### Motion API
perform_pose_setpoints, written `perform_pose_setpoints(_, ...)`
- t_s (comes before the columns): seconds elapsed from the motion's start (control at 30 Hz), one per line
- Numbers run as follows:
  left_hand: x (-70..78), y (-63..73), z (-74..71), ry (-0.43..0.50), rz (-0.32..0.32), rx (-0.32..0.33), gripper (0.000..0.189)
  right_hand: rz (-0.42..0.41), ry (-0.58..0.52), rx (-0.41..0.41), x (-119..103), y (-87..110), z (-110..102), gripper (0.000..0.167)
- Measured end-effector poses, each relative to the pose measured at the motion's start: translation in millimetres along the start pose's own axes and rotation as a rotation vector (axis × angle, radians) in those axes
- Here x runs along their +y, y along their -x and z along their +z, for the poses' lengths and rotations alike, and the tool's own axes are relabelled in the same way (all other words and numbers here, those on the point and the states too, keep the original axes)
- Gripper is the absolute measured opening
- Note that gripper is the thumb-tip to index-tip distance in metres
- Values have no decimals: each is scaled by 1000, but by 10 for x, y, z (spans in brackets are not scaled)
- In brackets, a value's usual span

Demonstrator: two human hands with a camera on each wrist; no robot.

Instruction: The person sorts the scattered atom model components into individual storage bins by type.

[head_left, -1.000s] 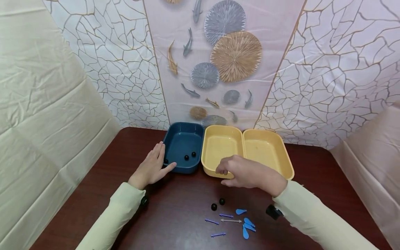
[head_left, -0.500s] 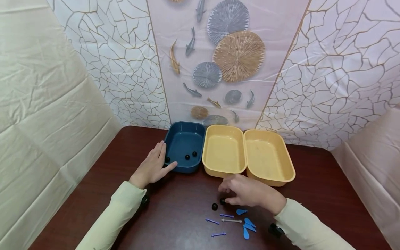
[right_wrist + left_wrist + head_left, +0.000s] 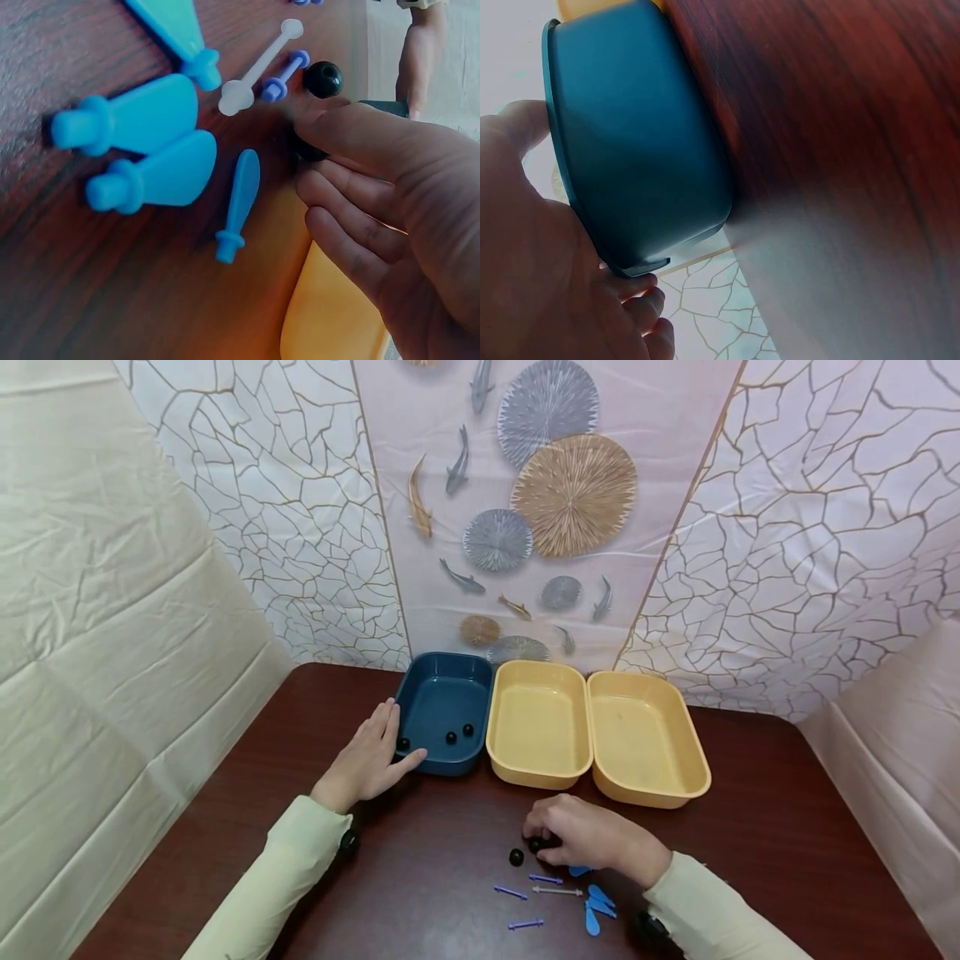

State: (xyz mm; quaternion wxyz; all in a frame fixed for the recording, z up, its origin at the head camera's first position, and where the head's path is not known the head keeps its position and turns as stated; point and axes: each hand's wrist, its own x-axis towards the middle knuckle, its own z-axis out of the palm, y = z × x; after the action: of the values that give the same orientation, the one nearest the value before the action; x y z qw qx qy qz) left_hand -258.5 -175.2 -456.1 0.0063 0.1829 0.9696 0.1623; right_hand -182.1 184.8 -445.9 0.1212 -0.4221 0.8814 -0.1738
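My left hand (image 3: 364,763) rests on the near left rim of the dark blue tray (image 3: 442,767), fingers straight and thumb spread; the left wrist view shows it against the outer wall. Several small black balls (image 3: 451,737) lie inside that tray. Over the table, my right hand (image 3: 588,833) pinches a black ball (image 3: 307,148) between thumb and fingers, partly hidden by them. Beside it sits another black ball (image 3: 517,857), which has a hole in the right wrist view. Purple rods (image 3: 526,924), a whitish rod (image 3: 262,67) and blue paddle-shaped pieces (image 3: 146,116) lie just nearer.
Two yellow trays, a middle one (image 3: 542,778) and a right one (image 3: 651,797), stand in a row beside the blue tray at the back of the dark wooden table (image 3: 420,885). A patterned cloth (image 3: 330,527) hangs behind them.
My right hand has come down from above the middle yellow tray's front edge to the table and closed its fingers on a black ball. The left hand stays on the blue tray.
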Motion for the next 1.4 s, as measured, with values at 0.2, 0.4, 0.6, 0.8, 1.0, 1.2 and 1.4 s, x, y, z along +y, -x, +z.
perform_pose_setpoints(0.2,-3,3,1,4,8,5,98,-6,3,24,23,-22,18,13)
perform_pose_setpoints(0.4,-6,5,-7,9,4,5,99,8,1,37,17,-29,-50,12)
perform_pose_setpoints(0.6,-7,-4,-9,1,-4,-4,99,8,15,38,-12,-43,-170,11)
perform_pose_setpoints(0.8,-2,-1,-12,5,-5,-12,99,-7,27,58,-64,-57,-303,10)
perform_pose_setpoints(1.0,-4,7,-11,4,3,-1,99,-19,67,76,-101,-95,-429,12)
perform_pose_setpoints(1.2,2,15,-12,1,7,7,98,-39,100,100,-137,-146,-569,13)
perform_pose_setpoints(1.4,9,12,-9,5,6,3,98,-55,146,115,-185,-223,-727,13)
